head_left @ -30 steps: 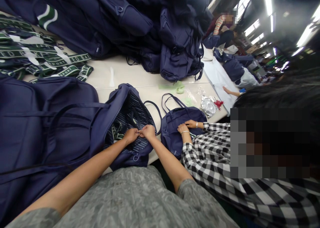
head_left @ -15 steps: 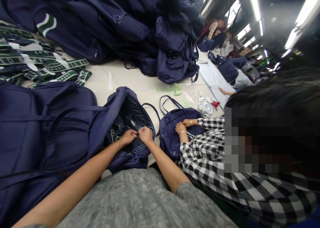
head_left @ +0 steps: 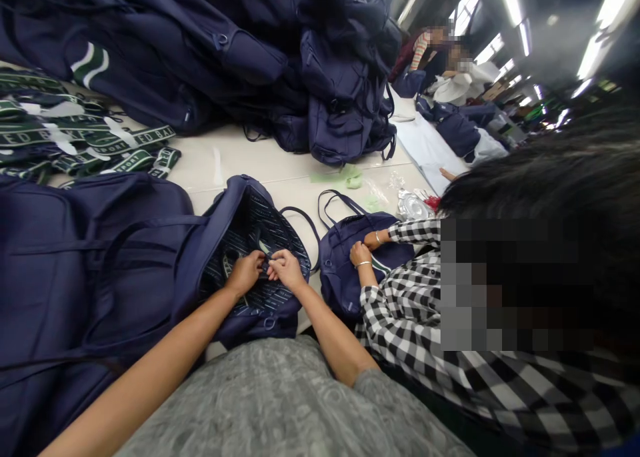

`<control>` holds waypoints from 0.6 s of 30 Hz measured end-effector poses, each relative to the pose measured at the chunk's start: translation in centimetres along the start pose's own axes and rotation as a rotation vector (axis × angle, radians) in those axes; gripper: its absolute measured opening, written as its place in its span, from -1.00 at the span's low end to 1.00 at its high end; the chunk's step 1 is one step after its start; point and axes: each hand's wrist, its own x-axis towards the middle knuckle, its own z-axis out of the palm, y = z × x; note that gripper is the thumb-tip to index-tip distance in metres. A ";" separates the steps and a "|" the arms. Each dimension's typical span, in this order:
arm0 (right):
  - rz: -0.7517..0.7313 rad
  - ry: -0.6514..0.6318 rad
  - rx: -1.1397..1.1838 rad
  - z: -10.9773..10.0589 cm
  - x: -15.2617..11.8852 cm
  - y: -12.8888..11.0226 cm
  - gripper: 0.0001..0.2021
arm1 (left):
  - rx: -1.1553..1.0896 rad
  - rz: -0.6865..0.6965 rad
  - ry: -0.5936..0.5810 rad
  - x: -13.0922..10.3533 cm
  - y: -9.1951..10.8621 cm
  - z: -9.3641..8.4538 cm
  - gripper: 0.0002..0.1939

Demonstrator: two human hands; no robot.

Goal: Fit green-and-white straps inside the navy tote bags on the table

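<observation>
An open navy bag [head_left: 187, 270] lies in front of me, its dark lining with pale dashes facing up. Over its opening my left hand [head_left: 246, 272] is closed, fingertips pinched at a dark strap or strip inside. Close to its right, my right hand [head_left: 286, 270] has thumb and fingers bent together at the same dark piece. What exactly the fingertips hold is too small to make out. A patterned strap [head_left: 227, 265] shows inside the bag, left of my left hand.
Green-and-white lettered straps [head_left: 90, 133] lie at the left, with piled navy bags [head_left: 335, 97] behind. At the right, a person in a checked shirt [head_left: 400, 310] handles another navy bag [head_left: 340, 270]. Clear and green plastic scraps [head_left: 351, 176] lie on the table [head_left: 250, 160].
My hands have drawn slightly apart and shifted a little up and left over the bag opening. My right hand's fingers are more spread than before. The view has shifted slightly.
</observation>
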 end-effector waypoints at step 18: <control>-0.042 -0.165 -0.056 0.2 -1.1 -0.9 -0.88 | 0.672 0.538 -0.152 -1.5 3.6 -0.8 -0.30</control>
